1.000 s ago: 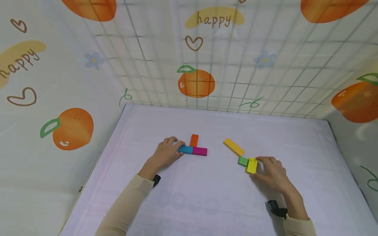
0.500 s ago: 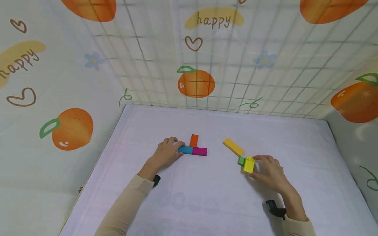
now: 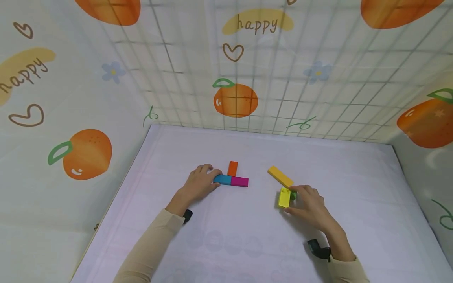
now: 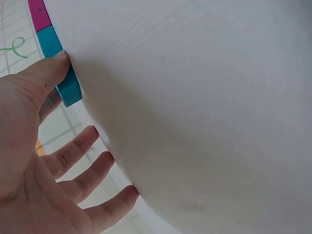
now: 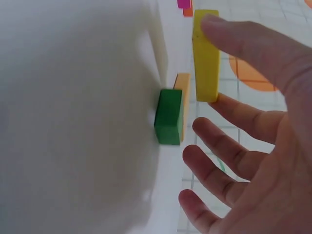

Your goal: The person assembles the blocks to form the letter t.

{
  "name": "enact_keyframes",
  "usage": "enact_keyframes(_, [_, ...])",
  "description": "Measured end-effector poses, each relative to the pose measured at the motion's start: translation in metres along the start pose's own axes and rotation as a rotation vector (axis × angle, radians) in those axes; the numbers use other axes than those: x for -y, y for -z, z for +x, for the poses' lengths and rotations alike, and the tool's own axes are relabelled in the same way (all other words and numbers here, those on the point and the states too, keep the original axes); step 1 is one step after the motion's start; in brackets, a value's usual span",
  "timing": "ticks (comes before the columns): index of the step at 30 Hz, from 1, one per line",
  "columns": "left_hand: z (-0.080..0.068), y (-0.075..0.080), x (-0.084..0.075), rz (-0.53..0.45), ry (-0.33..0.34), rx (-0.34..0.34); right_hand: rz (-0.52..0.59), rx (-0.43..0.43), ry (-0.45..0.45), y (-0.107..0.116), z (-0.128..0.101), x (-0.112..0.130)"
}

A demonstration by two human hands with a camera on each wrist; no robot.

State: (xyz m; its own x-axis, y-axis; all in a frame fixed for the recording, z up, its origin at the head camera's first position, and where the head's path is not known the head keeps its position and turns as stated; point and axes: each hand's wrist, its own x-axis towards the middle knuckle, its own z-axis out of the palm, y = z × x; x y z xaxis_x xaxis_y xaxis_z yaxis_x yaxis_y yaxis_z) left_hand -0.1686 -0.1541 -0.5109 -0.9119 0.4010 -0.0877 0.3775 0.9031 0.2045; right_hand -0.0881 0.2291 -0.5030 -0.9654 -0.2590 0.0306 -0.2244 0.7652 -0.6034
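Observation:
My left hand lies flat on the white table, thumb against the end of a blue block; the left wrist view shows that thumb on the blue block and the other fingers spread. A magenta block adjoins the blue one, and an orange block stands behind them. My right hand pinches a yellow block between thumb and forefinger. In the right wrist view the yellow block is held off the table beside a green block.
A long amber block lies diagonally just behind the green block. Walls of printed sheet with oranges over a wire grid close in the table at the back and on both sides.
My right hand has carried the yellow block leftward, from the right of the green block to its left. The left hand and its blocks have not moved.

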Motion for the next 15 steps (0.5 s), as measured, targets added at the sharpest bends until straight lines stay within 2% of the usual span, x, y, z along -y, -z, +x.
enact_keyframes(15, [-0.001, 0.001, -0.001, 0.008, 0.003, 0.0, -0.01, 0.014, 0.087, -0.012, 0.016, 0.023])
